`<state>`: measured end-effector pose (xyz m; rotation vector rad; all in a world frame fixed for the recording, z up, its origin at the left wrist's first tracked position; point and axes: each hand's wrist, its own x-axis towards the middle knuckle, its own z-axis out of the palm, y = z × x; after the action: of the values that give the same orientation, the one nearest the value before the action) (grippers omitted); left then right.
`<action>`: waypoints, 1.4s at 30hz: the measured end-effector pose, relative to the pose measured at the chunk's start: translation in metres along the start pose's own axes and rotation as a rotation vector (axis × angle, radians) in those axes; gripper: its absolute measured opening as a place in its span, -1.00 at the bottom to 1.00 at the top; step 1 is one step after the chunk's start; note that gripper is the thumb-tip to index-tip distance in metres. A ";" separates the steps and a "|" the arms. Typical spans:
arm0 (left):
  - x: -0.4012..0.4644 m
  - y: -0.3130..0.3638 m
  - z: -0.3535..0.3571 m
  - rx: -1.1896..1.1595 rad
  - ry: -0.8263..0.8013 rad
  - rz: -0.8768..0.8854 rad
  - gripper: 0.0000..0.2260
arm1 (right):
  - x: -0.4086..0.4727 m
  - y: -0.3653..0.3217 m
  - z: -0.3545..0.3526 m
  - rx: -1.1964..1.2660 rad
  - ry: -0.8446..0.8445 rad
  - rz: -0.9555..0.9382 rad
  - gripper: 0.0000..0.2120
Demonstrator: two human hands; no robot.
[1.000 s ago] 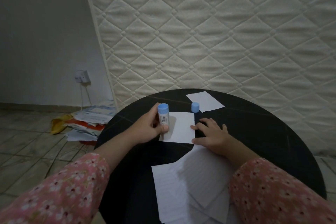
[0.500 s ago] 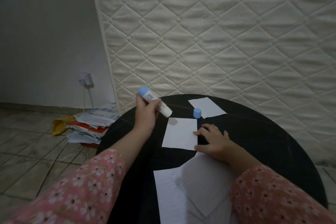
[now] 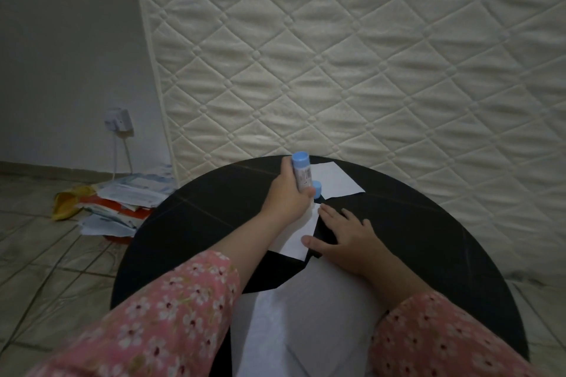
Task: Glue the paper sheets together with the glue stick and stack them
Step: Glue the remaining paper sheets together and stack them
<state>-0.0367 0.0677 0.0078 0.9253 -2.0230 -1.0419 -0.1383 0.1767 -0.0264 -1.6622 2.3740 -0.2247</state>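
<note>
My left hand (image 3: 288, 194) grips the glue stick (image 3: 301, 171), a white tube with a blue end up, held upright over the far edge of a small white sheet (image 3: 295, 237) on the round black table (image 3: 196, 223). My left forearm covers much of that sheet. My right hand (image 3: 343, 237) lies flat with spread fingers at the sheet's right edge, thumb on its near corner. The blue cap (image 3: 317, 190) stands just behind my left hand. Another small sheet (image 3: 335, 182) lies farther back. Several larger sheets (image 3: 306, 321) overlap near me.
A quilted white mattress (image 3: 352, 70) leans upright right behind the table. On the tiled floor to the left sits a heap of papers and packets (image 3: 122, 205). A wall socket with a plug and cable (image 3: 118, 124) is on the left wall.
My left hand brought the glue stick from a raised, tilted position left of the sheet down and right to its far edge, upright again. My right hand stayed at the sheet's right edge.
</note>
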 end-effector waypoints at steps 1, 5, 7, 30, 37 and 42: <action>0.002 0.000 0.004 0.011 -0.004 0.019 -0.56 | 0.000 -0.002 0.001 -0.018 -0.016 0.005 -0.18; 0.009 -0.005 0.016 0.073 -0.010 0.068 -0.55 | 0.002 -0.003 0.001 -0.040 0.000 0.007 -0.15; 0.012 -0.009 0.017 0.085 -0.021 0.064 -0.54 | 0.001 -0.001 0.001 -0.021 0.026 -0.001 -0.15; 0.019 -0.022 0.009 0.078 -0.116 0.089 -0.50 | 0.002 -0.007 -0.001 -0.044 0.008 0.002 -0.17; 0.023 -0.032 -0.005 0.059 -0.061 0.024 -0.46 | 0.001 -0.006 -0.001 -0.047 -0.005 0.003 -0.17; 0.025 -0.038 -0.015 0.081 -0.013 0.006 -0.46 | 0.004 -0.006 0.000 -0.061 -0.018 0.011 -0.17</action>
<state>-0.0268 0.0253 -0.0119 0.9556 -2.0911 -0.9715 -0.1341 0.1708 -0.0251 -1.6700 2.3989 -0.1351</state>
